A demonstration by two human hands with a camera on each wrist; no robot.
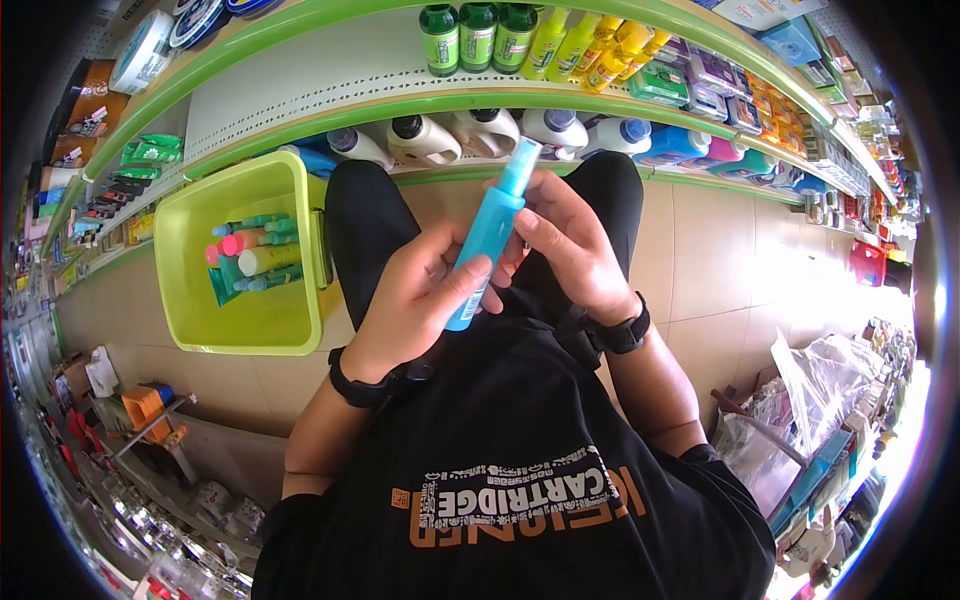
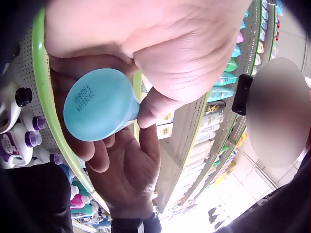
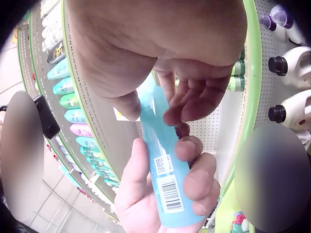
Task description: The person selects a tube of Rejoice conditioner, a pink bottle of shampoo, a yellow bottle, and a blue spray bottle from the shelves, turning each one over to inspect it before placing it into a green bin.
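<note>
A slim turquoise bottle (image 1: 487, 238) with a clear cap is held tilted between both hands, its cap end pointing up toward the shelf. The left hand (image 1: 425, 290) grips its lower part, thumb across the front. Near the neck, the right hand (image 1: 575, 240) pinches the bottle between thumb and fingers. In the left wrist view the bottle's round base (image 2: 99, 104) shows small printed characters. A barcode label on the bottle (image 3: 167, 179) faces the right wrist camera, with the left fingers (image 3: 199, 187) curled round that end.
A yellow-green basket (image 1: 312, 290) on the tiled floor holds several small bottles and tubes. Ahead, a green-edged shelf (image 1: 300, 130) carries green and yellow bottles, with large detergent jugs (image 1: 425, 140) below. Plastic wrapping (image 1: 830, 390) lies at the right.
</note>
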